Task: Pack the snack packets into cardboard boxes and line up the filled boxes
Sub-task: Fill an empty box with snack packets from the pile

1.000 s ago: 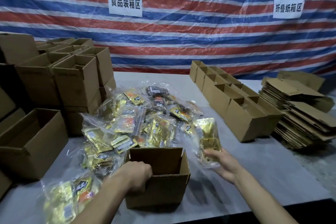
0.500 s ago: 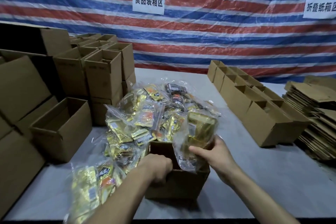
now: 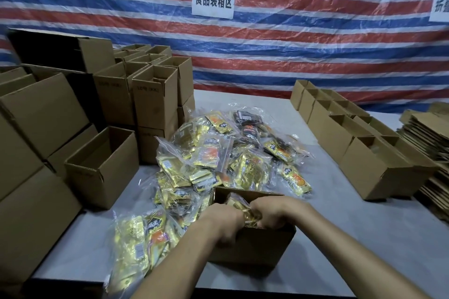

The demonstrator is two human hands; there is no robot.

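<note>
Head view: the left hand (image 3: pixel 223 223) is gripping the cardboard box (image 3: pixel 257 247) at its near rim. The right hand (image 3: pixel 272 213) is clutching a gold snack packet (image 3: pixel 243 206) between both hands, in the box mouth. Judged light, crinkly and slippery: pinching its sealed edge is advised. Loose packets (image 3: pixel 218 158) are lying beyond the hands.

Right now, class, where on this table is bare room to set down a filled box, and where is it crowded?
Bare tabletop lies between the snack packet pile and the right-hand row of open boxes, widening right of the box being packed. So is a strip behind the pile. Crowded: left, by the stacked cartons.
</note>
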